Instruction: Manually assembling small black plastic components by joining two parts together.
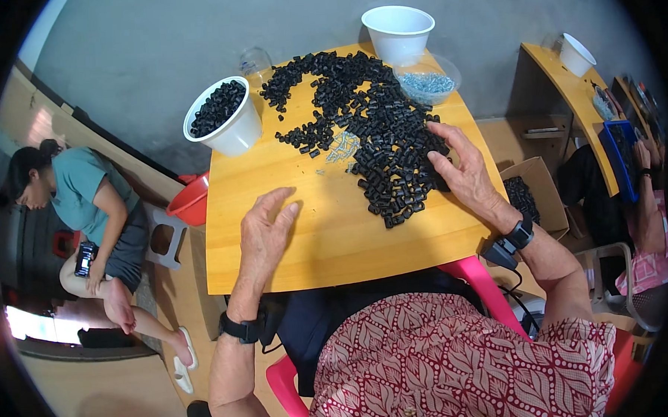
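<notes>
A large heap of small black cylindrical plastic parts (390,131) spreads across the yellow wooden table (313,247). My right hand (466,171) rests at the heap's right edge, thumb and fingers apart, with nothing visible in it. My left hand (266,232) hovers over or lies on the bare wood near the front left, its thumb and forefinger apart and no part showing between them. A small scatter of silver screws (342,145) lies beside the heap, between the two hands but farther back. More screws fill a clear plastic bowl (428,85) at the far right.
A white tub (235,136) full of black parts stands at the left edge; another white tub (399,34) is at the back. A red basin (190,201) and a seated person (99,211) are left. Right are a cardboard box (538,188) and another person's arm (647,217).
</notes>
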Demonstrator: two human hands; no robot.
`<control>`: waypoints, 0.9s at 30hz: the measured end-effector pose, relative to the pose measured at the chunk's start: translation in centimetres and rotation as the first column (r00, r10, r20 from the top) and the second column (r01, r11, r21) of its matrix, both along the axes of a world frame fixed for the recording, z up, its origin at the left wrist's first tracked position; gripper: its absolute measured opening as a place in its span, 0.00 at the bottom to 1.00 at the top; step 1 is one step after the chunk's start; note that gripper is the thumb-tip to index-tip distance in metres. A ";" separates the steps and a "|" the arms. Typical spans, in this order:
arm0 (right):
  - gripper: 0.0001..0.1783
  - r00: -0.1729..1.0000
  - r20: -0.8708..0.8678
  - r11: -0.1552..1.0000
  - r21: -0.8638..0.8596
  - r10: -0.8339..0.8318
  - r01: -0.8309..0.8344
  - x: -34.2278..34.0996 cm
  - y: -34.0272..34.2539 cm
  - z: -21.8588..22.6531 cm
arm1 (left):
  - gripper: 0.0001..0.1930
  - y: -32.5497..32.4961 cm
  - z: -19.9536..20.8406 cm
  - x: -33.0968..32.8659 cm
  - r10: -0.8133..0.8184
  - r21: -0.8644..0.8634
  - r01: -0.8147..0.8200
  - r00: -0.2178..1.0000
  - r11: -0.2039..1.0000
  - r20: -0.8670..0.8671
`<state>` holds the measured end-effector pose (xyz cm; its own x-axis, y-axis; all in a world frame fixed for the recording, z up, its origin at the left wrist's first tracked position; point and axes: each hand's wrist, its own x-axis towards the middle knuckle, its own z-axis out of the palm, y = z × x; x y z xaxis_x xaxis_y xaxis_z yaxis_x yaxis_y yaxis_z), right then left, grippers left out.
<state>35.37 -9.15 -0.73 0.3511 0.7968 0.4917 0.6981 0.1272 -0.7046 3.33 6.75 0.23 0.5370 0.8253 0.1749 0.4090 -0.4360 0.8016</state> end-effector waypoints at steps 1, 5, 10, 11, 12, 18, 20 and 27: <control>0.24 0.999 0.041 1.000 0.018 -0.002 0.001 0.0 0.1 -0.2 | 0.17 0.6 0.1 0.3 0.016 -0.020 -0.017 1.000 1.000 -0.009; 0.23 1.000 0.015 1.000 0.027 -0.004 0.004 -0.2 0.1 -0.5 | 0.17 0.3 -0.5 0.7 -0.012 -0.022 0.012 1.000 1.000 0.009; 0.20 1.000 0.015 0.999 0.039 -0.003 0.002 0.3 0.1 -0.7 | 0.17 -0.5 0.0 0.8 -0.032 -0.008 0.032 0.998 0.999 -0.058; 0.19 1.000 0.013 0.999 0.042 -0.001 0.000 0.3 0.2 -0.7 | 0.17 -0.5 0.5 0.8 -0.026 0.051 0.032 0.994 0.998 -0.108; 0.19 1.000 0.012 0.999 0.046 0.002 -0.002 0.4 0.2 -0.7 | 0.17 -0.2 0.7 0.8 -0.023 0.055 0.029 0.994 0.998 -0.110; 0.17 0.999 0.033 0.999 0.032 0.034 -0.035 0.0 0.4 0.2 | 0.15 1.9 1.4 0.0 0.083 -0.082 -0.085 0.996 0.993 -0.035; 0.15 0.998 0.057 0.999 0.023 0.038 -0.039 -0.1 0.5 0.3 | 0.15 1.9 1.6 0.1 0.122 -0.061 -0.127 0.989 0.990 -0.087; 0.13 0.991 0.097 0.995 0.028 0.088 -0.091 -0.5 2.6 2.5 | 0.15 2.3 -0.2 -0.1 0.034 -0.040 -0.034 0.999 0.999 -0.010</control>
